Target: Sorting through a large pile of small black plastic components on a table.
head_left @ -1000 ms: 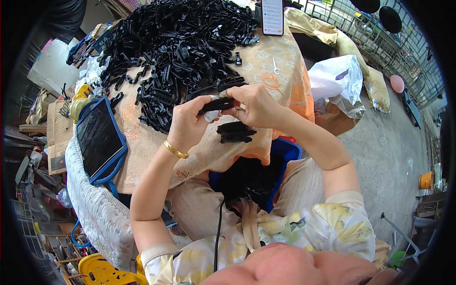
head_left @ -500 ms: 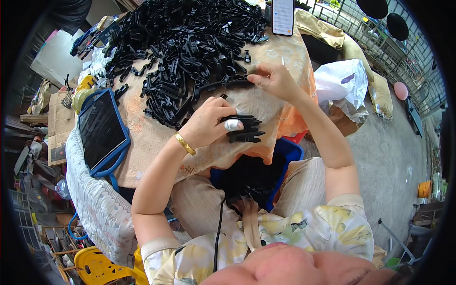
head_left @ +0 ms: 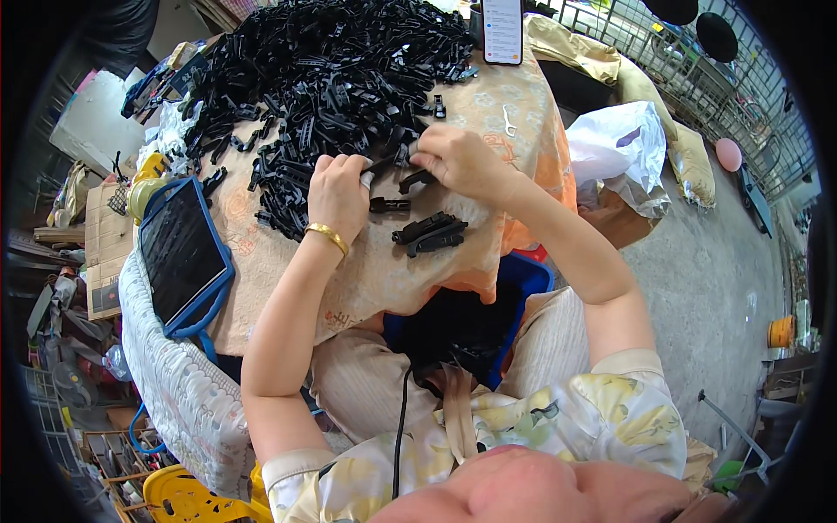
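Note:
Both hands work at the near edge of a big heap of narrow black plastic clips [head_left: 340, 96]. My left hand [head_left: 338, 196] is closed at the heap, a white wrap on one finger; what its fingertips hold, if anything, blends into the dark pieces. Just to its right, my right hand [head_left: 462, 161] pinches one black clip [head_left: 417, 180] between thumb and fingers. A single black piece [head_left: 390, 206] lies below, beside the left wrist. Nearer the table's front edge rests a small bunch of black clips [head_left: 429, 234], untouched by either hand.
A patterned orange cloth covers the table [head_left: 349, 292]. At its left stands a blue-framed tablet [head_left: 185, 257]; a phone [head_left: 502, 33] stands at the back. A small white hooked piece [head_left: 508, 120] lies to the right. Between my knees is a blue bin [head_left: 534, 283] with black pieces.
My left hand has let go of the bunch of clips, which now lies on the cloth, and has moved up and left to the heap. My right hand has shifted left.

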Action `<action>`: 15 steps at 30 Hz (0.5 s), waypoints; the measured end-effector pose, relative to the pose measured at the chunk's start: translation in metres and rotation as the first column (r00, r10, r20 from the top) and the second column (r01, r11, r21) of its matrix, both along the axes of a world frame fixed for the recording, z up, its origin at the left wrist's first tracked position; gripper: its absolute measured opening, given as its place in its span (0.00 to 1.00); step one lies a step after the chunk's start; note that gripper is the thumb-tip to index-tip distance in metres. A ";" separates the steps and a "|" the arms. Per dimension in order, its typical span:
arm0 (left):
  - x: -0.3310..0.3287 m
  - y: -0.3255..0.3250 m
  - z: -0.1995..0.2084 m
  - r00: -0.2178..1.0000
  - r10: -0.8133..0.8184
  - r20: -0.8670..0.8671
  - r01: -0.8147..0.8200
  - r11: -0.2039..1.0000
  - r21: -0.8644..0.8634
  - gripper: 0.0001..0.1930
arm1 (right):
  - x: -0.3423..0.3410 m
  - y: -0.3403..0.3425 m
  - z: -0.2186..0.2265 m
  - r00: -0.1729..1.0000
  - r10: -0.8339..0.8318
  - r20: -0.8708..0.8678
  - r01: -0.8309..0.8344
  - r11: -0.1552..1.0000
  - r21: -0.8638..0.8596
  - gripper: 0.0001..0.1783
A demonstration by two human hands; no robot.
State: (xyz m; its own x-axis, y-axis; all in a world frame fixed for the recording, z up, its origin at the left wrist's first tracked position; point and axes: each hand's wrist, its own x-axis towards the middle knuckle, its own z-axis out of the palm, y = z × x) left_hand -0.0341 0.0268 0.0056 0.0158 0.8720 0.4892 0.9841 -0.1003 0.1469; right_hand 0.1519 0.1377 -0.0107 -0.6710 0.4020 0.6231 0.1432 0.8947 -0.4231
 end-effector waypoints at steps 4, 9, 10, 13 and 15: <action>0.002 -0.002 0.002 0.999 0.024 0.037 -0.029 0.989 0.143 0.09 | 0.004 0.017 0.001 0.980 -0.110 0.167 0.110 0.994 0.011 0.12; -0.001 -0.007 0.011 0.950 -0.028 0.311 -0.046 0.973 0.228 0.06 | 0.007 0.014 0.012 0.949 -0.126 0.288 0.124 0.992 0.024 0.11; 0.003 -0.011 0.023 0.797 0.040 0.603 -0.067 0.997 0.023 0.05 | 0.008 0.011 0.013 0.957 -0.148 0.250 0.143 0.989 0.041 0.11; -0.002 -0.010 0.018 0.372 0.027 0.928 0.100 0.993 -0.069 0.09 | 0.009 0.003 0.019 0.991 -0.132 0.019 0.133 0.980 -0.151 0.12; -0.002 -0.011 0.021 0.228 0.075 0.971 0.195 0.973 -0.121 0.13 | 0.009 -0.006 0.026 0.998 -0.024 -0.052 0.007 0.957 -0.291 0.11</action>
State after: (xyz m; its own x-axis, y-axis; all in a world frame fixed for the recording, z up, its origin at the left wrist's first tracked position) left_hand -0.0357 0.0153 0.0263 -0.2930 0.9560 0.0114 0.0642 0.0077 0.9979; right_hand 0.1614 0.1312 0.0152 -0.6314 0.5813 0.5132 0.1255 0.7297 -0.6721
